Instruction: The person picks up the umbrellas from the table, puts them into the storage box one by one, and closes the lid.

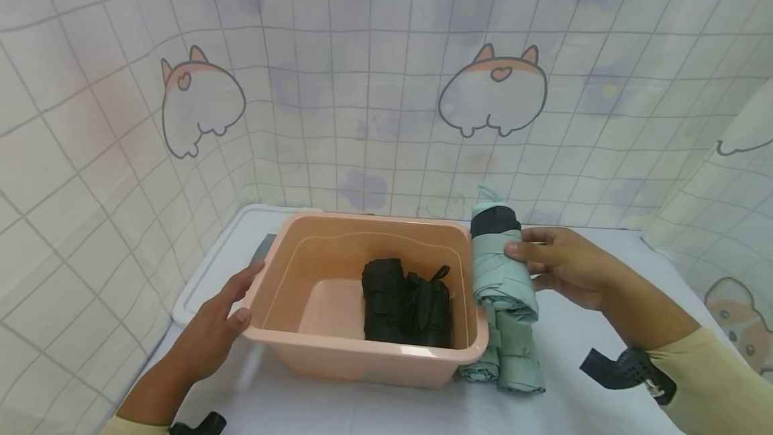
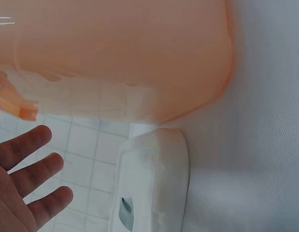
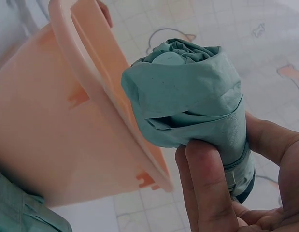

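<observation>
A rolled-up folding umbrella [image 1: 502,267], pale teal with a black band and a wrist loop, is gripped by my right hand [image 1: 564,264] beside the right rim of a peach plastic basin [image 1: 368,373]. Its rolled canopy [image 3: 188,96] faces the right wrist camera, fingers on one side and thumb on the other. My left hand [image 1: 208,327] touches the basin's left rim; three of its fingers [image 2: 35,176] spread straight in the left wrist view. Two black folded umbrellas, one left [image 1: 384,301] and one right [image 1: 430,311], lie inside the basin.
Two more teal folded umbrellas [image 1: 521,358] lie on the white table [image 1: 592,381] just right of the basin, partly hidden by it and the held one. A white lidded container [image 1: 211,267] stands behind the left rim. A grid-patterned curtain [image 1: 386,86] closes off the back and sides.
</observation>
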`<state>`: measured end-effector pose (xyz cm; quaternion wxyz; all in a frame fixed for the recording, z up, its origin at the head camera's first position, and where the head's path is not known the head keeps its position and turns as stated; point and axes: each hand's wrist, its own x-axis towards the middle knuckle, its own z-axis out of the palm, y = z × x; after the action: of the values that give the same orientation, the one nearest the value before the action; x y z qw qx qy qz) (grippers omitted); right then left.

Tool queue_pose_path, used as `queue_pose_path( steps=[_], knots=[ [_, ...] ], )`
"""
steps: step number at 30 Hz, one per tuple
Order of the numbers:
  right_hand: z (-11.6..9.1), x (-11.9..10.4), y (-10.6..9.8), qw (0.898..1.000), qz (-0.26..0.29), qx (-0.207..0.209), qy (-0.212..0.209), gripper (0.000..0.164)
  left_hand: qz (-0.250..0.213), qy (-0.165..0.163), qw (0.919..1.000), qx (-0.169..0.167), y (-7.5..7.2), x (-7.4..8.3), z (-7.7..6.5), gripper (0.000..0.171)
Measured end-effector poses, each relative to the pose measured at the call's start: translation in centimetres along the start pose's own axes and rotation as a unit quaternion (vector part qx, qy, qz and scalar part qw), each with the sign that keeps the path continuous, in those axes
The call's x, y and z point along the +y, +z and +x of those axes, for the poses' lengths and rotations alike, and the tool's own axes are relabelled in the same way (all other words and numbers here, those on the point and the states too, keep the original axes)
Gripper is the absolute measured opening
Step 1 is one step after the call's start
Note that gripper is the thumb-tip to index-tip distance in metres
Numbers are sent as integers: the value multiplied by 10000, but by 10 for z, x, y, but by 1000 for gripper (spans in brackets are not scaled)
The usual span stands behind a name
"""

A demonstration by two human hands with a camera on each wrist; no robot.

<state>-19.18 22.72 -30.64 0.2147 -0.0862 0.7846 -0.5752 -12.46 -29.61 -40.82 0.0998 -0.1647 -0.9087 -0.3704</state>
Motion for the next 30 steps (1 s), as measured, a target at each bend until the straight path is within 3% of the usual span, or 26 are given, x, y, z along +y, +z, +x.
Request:
queue_pose_path(
  steps=[30],
  knots=[
    [15,-17,31,9998,147,-129,-39,83,-60,38,10000,25,3,-4,0,60]
  ],
)
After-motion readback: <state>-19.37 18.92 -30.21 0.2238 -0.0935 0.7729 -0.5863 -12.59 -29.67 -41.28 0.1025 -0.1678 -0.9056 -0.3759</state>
